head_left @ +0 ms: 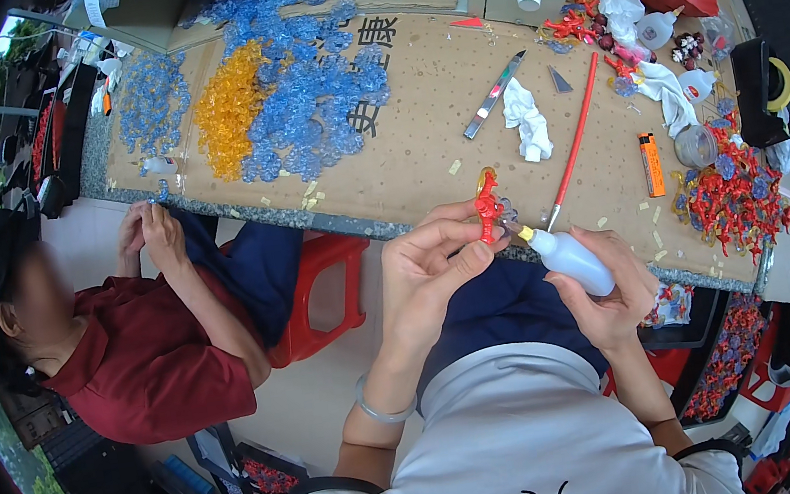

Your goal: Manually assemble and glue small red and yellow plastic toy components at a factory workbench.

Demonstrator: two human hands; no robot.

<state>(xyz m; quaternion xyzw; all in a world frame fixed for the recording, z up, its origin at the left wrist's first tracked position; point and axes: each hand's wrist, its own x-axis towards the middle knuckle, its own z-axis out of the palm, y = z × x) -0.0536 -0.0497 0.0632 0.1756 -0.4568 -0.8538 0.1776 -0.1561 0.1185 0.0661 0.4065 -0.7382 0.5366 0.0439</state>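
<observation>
My left hand (438,266) pinches a small red plastic figure (487,206) between thumb and fingers. A yellow loop tops this figure, and a greyish translucent piece sits at its side. In my right hand (618,291) is a white squeeze bottle (574,264), tilted so that its yellow-collared nozzle points at the figure. The nozzle tip is close to the red figure; whether it touches cannot be made out. Both hands are above the near edge of the table, over my lap. Just beyond the bottle lies a thin red stick (577,140) with a pale tip.
Blue translucent pieces (315,107) and orange ones (230,113) cover the cardboard-topped table (434,90) at left. A craft knife (495,94), crumpled tissue (526,119) and orange tube (652,164) lie ahead. Red figures (730,190) heap at right. A person (147,353) sits at left.
</observation>
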